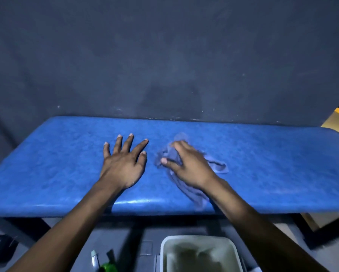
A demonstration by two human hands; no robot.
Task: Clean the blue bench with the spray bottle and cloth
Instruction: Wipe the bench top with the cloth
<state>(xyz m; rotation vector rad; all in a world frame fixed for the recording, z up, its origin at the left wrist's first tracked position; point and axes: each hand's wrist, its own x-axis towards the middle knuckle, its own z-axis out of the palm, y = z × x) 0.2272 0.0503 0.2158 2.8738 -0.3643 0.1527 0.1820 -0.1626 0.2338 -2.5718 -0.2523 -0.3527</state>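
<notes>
from the head view, the cloth [192, 173] lies crumpled on the blue padded surface [272, 163], under the right hand [190, 165]; its fingers [169, 161] are bent and spread over the folds, pressing down on the fabric rather than gripping it shut. the cloth is a dull blue-grey, blurred, bunched by the thumb, with one loop sticking out to the right and a tail trailing over the near edge. the left hand [123, 163] rests flat just beside it, fingers splayed wide, holding nothing. the spray bottle [103, 261], green with a pale nozzle, stands on the floor below, near a grey bin [199, 252].
</notes>
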